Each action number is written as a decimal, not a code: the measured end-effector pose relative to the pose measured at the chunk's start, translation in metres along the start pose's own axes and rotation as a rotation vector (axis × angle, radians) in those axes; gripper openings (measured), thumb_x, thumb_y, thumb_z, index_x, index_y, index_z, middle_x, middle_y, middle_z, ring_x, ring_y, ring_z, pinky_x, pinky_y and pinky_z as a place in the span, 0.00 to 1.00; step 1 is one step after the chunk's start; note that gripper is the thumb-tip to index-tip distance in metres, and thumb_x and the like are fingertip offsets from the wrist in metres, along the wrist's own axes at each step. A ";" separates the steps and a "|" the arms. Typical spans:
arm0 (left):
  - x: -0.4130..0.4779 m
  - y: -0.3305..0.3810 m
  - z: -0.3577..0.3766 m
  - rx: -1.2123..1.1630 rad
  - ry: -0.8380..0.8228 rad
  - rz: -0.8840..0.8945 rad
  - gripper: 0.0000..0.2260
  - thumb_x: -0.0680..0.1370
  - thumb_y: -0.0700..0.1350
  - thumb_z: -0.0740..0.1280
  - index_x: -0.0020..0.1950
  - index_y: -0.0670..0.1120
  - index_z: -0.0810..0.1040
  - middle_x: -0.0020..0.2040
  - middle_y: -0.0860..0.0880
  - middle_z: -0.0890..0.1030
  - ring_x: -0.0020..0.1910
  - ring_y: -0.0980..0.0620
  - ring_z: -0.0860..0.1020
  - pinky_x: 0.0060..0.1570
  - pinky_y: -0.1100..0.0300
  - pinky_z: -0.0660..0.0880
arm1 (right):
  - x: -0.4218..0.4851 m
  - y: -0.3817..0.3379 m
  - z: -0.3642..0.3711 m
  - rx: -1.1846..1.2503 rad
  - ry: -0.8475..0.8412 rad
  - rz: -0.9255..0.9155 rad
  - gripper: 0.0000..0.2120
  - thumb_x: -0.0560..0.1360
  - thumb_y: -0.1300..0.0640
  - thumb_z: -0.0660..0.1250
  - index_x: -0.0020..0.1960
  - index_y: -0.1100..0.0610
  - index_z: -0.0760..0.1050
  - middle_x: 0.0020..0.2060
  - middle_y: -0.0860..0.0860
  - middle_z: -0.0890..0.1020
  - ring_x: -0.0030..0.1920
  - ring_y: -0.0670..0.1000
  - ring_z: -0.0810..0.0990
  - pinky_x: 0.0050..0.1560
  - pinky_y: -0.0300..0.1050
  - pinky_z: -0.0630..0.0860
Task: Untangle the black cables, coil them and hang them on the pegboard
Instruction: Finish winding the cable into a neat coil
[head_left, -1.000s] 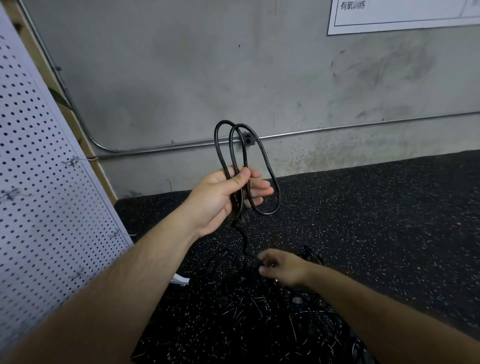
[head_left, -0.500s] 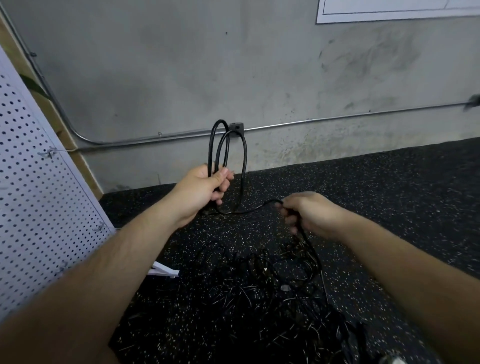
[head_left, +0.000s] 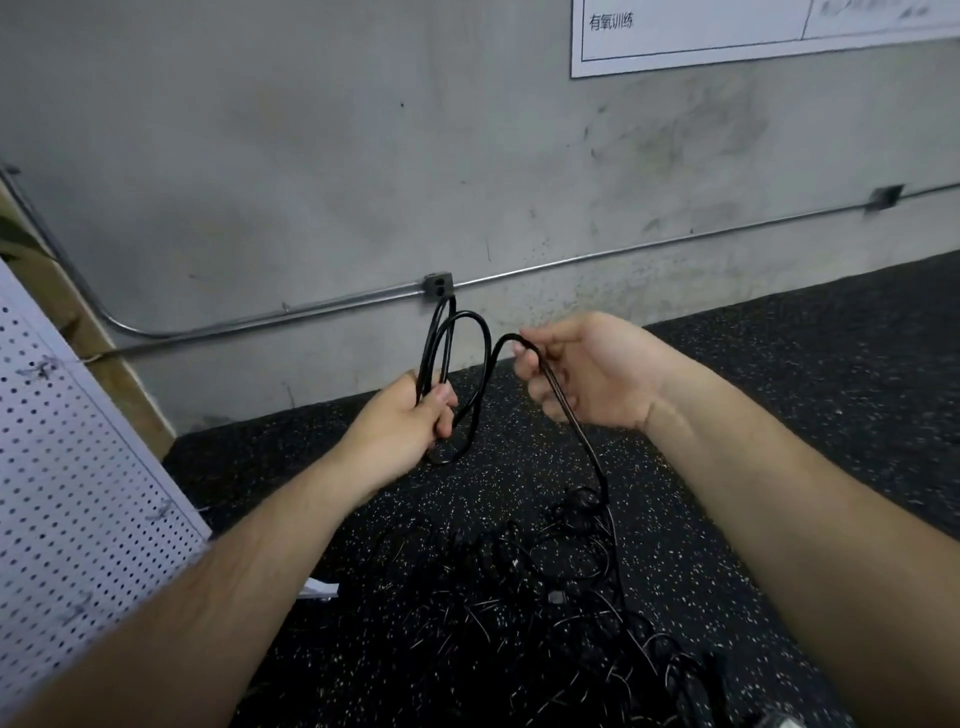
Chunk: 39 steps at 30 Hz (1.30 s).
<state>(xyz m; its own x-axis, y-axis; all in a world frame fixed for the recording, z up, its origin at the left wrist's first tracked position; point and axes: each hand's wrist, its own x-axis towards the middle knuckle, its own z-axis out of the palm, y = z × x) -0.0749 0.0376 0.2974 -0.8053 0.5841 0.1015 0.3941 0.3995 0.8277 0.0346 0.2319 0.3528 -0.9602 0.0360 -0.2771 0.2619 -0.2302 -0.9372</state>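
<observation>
A grey concrete wall carrying a metal conduit meets a black speckled floor. A white pegboard leans at the left. The left hand grips upright loops of a black cable. The right hand pinches the same cable's next stretch, which drops to the tangled pile on the floor.
</observation>
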 end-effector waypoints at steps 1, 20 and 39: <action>0.000 0.001 0.001 -0.014 0.013 0.008 0.10 0.86 0.49 0.58 0.52 0.49 0.77 0.32 0.57 0.79 0.28 0.60 0.71 0.46 0.51 0.74 | -0.002 -0.002 0.002 0.070 -0.021 -0.039 0.07 0.81 0.56 0.61 0.49 0.56 0.77 0.34 0.46 0.75 0.33 0.46 0.69 0.37 0.39 0.66; -0.009 0.011 0.012 -0.699 -0.194 0.054 0.12 0.80 0.51 0.62 0.49 0.43 0.73 0.31 0.52 0.67 0.34 0.52 0.69 0.40 0.56 0.67 | 0.013 0.010 0.034 -0.081 0.264 -0.554 0.02 0.78 0.64 0.70 0.46 0.60 0.79 0.31 0.50 0.78 0.32 0.46 0.79 0.33 0.40 0.73; -0.006 -0.007 -0.045 -0.728 -0.085 0.080 0.10 0.84 0.50 0.58 0.48 0.45 0.71 0.31 0.53 0.64 0.30 0.54 0.64 0.38 0.57 0.67 | 0.070 0.145 0.001 -0.442 0.044 0.157 0.10 0.84 0.56 0.63 0.55 0.63 0.77 0.50 0.55 0.87 0.50 0.54 0.86 0.58 0.54 0.79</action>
<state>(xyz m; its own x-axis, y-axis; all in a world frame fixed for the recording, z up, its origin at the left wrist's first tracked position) -0.0929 -0.0003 0.3152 -0.7376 0.6564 0.1582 0.0325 -0.1995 0.9794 0.0052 0.2003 0.1972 -0.9031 0.0775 -0.4224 0.4292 0.1997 -0.8809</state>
